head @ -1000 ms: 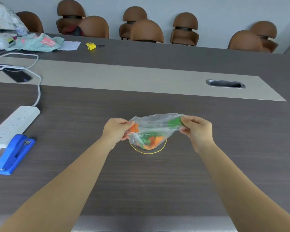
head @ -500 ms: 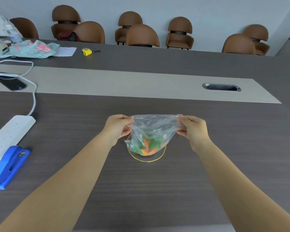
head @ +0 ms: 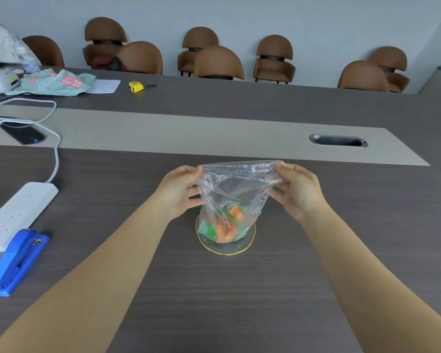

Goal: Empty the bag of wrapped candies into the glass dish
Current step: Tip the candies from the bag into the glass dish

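Note:
A clear plastic bag (head: pixel 236 186) hangs between my hands above the dark table. My left hand (head: pixel 180 192) pinches its upper left edge and my right hand (head: pixel 299 191) pinches the upper right edge, stretching that end flat. Green and orange wrapped candies (head: pixel 223 226) are bunched at the bag's low end, which rests in the glass dish (head: pixel 225 249). The dish is round, clear, with a thin yellow rim; much of it is hidden behind the bag and candies. I cannot tell whether the candies are still inside the bag.
A white power strip (head: pixel 15 215) with its cable and a blue stapler (head: pixel 17 261) lie at the left. A dark phone (head: pixel 23 135), a teal packet (head: pixel 52 82) and a yellow tape measure (head: pixel 136 86) sit farther back. A metal cable slot (head: pixel 337 140) is at the right. Brown chairs (head: pixel 218 63) line the wall.
The bag went from lying sideways between my hands to hanging upright. My hands lifted its top edge, and the candies slid down to the low end over the dish.

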Tool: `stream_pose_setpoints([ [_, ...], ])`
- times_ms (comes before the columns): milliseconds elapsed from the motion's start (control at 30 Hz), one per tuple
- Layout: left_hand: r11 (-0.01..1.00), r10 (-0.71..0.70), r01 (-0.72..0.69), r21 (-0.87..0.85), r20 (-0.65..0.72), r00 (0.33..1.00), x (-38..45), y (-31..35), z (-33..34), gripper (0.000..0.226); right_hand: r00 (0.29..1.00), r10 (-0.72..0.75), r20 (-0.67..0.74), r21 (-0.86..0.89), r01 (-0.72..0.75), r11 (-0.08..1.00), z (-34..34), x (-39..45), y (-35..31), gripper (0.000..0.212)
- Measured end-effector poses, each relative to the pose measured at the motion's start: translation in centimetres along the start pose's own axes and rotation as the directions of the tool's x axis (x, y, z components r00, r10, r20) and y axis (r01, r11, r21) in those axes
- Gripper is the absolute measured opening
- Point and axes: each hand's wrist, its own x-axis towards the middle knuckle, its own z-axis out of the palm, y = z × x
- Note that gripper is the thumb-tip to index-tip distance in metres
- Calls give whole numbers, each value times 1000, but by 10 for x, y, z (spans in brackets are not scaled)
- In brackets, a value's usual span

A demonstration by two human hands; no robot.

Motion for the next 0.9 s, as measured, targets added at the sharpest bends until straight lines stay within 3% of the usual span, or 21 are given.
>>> stream_pose_setpoints([
  [600, 979, 183, -183, -84, -16, 983, -2, 29, 24, 23, 987, -146, 64, 76, 141, 987, 6, 5, -24, 22],
  [900, 965, 260, -255, -57, 126, 957, 23, 26, 55, 22, 944, -325, -63, -31, 323, 946, -17, 7, -42, 26],
])
